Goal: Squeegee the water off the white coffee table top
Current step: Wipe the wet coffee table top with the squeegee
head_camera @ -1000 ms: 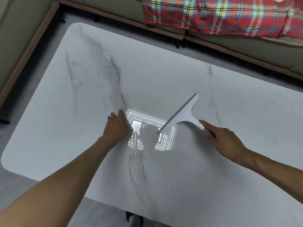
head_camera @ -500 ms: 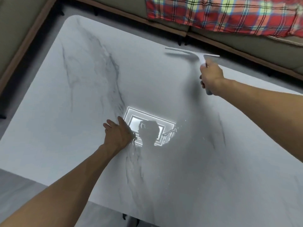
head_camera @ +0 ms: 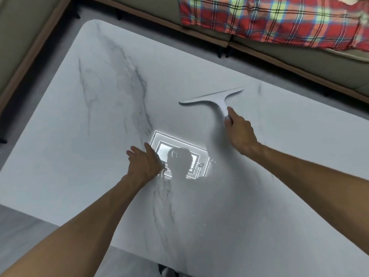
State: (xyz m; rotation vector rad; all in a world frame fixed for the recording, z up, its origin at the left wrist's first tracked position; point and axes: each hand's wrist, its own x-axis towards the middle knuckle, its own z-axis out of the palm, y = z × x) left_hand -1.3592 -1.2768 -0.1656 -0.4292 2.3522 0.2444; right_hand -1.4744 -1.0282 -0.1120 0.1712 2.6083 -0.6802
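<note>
though glossy, veined marble (head_camera: 89,156) under t-shaped squeegee (head_camera: 219,99)

Head camera looks steeply down (close) at table (head_camera: 199,226).

You'll find no readable text, label, brand, number or sign anywhere here: none on the squeegee (head_camera: 214,99), none on the white marble surface (head_camera: 289,156), none on the plaid blanket (head_camera: 279,19) at 1 o'clock.
</note>
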